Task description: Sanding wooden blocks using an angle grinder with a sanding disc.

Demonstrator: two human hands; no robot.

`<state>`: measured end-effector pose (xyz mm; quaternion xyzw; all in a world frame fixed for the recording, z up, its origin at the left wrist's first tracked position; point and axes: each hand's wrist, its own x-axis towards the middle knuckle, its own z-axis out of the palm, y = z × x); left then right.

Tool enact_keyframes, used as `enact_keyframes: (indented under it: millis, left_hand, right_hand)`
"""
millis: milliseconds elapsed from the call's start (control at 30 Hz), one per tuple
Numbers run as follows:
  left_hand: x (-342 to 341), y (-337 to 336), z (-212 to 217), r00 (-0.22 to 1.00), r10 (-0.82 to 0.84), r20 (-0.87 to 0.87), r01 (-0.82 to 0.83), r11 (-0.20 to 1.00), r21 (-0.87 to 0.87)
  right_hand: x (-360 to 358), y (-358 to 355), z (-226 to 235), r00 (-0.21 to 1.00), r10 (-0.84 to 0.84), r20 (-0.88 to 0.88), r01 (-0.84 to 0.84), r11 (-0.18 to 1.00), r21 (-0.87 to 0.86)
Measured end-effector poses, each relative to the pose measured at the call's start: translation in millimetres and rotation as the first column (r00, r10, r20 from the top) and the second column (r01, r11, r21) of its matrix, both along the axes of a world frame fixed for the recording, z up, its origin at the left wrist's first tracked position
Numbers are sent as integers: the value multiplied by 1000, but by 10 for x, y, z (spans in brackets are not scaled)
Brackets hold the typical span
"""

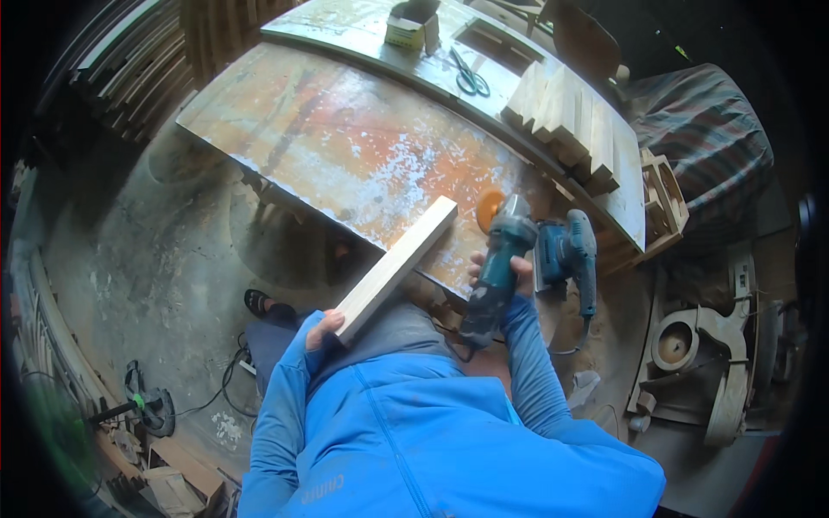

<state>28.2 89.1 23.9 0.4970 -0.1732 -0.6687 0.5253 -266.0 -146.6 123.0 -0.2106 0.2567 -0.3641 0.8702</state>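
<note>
My left hand (324, 331) is closed round the near end of a pale squared wooden bar (393, 272). The bar slants away to the right, and its far end lies over the edge of the worn worktable (345, 138). In my right hand (521, 274) is a teal angle grinder (496, 268), gripped round its body with the head pointing away from me. An orange disc (489, 210) is fitted to the grinder, apart from the bar. Just right of that hand stands a blue electric sander (566, 252) with its cord hanging down.
Behind the worktable, a pale board holds stacked wooden pieces (566, 116), scissors (469, 78) and a small open carton (412, 28). A machine with a round opening (691, 341) stands at right. Long timber strips (129, 60) are stacked at far left; a fan-like object (148, 406) and cords lie on the floor.
</note>
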Motion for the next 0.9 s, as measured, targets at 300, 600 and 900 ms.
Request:
enact_keyframes:
  millis: [300, 600, 900]
  left_hand:
    - [-69, 71, 294, 956, 293, -24, -294, 952, -83]
    - [49, 119, 243, 865, 502, -3, -502, 864, -42]
    - [580, -566, 101, 868, 410, 280, -388, 912, -132]
  right_hand:
    - [-97, -692, -364, 404, -246, -881, -441, 792, -423]
    - [154, -547, -196, -224, -519, -825, -620, 729, -290]
    - [415, -321, -266, -125, -549, -826, -647, 676, -351]
